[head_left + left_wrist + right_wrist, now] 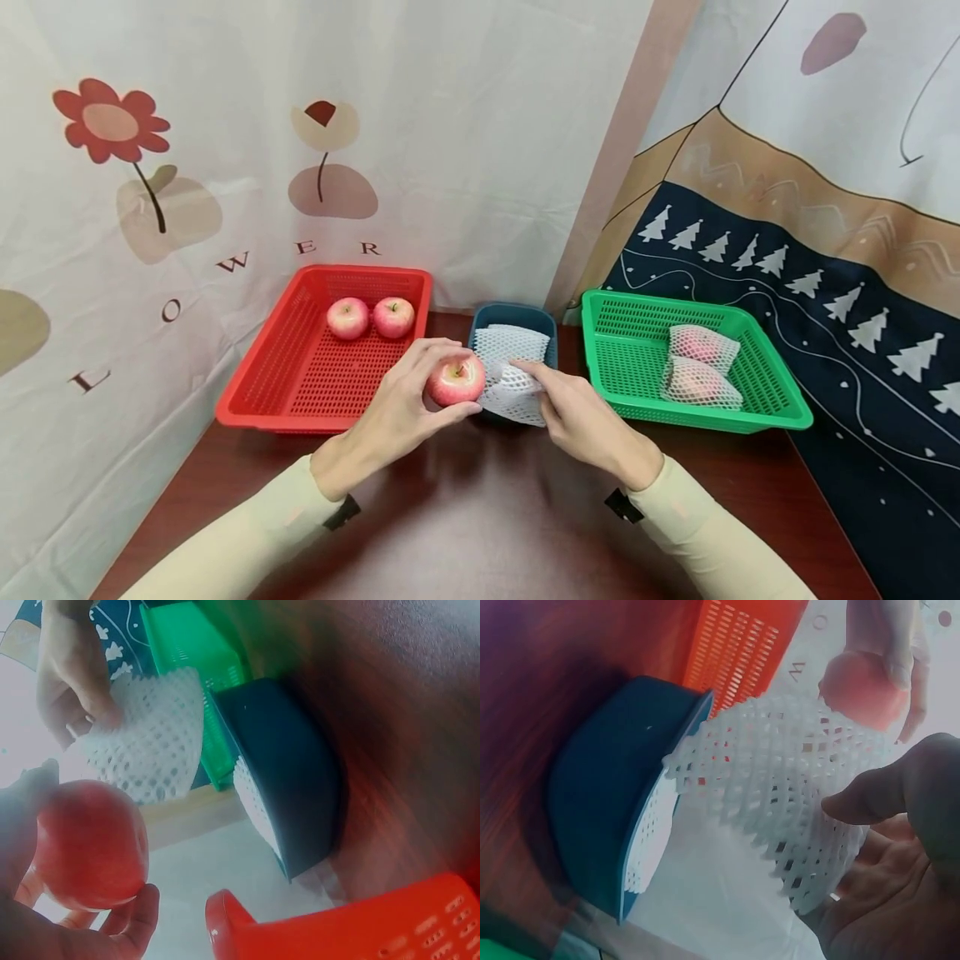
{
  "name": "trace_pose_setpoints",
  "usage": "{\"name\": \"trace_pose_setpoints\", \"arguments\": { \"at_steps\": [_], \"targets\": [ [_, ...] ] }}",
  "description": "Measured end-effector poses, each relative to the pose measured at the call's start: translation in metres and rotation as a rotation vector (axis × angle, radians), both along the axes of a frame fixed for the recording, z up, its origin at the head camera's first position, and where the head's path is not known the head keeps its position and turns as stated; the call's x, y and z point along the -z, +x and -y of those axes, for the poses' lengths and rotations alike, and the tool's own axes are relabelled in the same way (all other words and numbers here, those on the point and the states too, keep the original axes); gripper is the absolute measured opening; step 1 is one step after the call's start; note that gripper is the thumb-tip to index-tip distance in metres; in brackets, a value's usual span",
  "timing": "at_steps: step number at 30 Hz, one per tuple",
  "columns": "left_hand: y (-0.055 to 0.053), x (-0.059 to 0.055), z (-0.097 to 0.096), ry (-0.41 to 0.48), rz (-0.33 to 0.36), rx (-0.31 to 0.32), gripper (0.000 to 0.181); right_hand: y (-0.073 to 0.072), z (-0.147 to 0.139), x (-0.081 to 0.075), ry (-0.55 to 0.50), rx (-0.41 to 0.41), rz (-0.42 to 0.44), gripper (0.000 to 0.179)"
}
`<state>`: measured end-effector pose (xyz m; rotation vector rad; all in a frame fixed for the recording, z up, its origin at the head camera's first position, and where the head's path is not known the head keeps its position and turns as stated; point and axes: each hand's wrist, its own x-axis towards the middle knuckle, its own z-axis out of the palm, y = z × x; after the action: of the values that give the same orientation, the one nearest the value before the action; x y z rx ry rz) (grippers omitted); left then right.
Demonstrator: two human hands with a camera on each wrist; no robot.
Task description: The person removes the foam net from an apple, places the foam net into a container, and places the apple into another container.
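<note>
My left hand grips a red apple between thumb and fingers, stem side up in the head view. My right hand pinches a white foam net sleeve by one side, thumb on the outside. In the left wrist view the sleeve stands beside the apple, its wide end hanging away from the fingers. Both hands are raised in front of a dark blue bin, which has more white foam nets in it.
To the left stands a red basket with two bare apples at its back. A green basket on the right has two apples in foam nets. Everything stands on a dark red wooden table before a printed curtain.
</note>
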<state>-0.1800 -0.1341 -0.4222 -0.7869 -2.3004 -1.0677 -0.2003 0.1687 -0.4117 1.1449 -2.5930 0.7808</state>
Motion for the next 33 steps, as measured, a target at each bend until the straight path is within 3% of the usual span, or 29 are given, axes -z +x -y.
{"name": "trace_pose_setpoints", "arguments": {
  "at_steps": [11, 18, 27, 33],
  "targets": [
    [-0.006, -0.005, 0.010, -0.061, -0.003, -0.046, 0.075, -0.018, 0.000, -0.004, 0.017, 0.131, -0.001, 0.030],
    [-0.010, -0.010, 0.016, -0.091, -0.004, -0.064, 0.073, -0.035, 0.003, -0.009, 0.027, 0.175, -0.034, 0.033],
    [-0.014, -0.015, 0.023, -0.112, 0.007, -0.081, 0.073, -0.062, 0.017, -0.015, 0.108, 0.201, -0.139, 0.034],
    [-0.016, -0.017, 0.027, -0.119, 0.006, -0.084, 0.070, -0.080, 0.029, -0.015, 0.180, 0.233, -0.150, 0.029]
  ]
}}
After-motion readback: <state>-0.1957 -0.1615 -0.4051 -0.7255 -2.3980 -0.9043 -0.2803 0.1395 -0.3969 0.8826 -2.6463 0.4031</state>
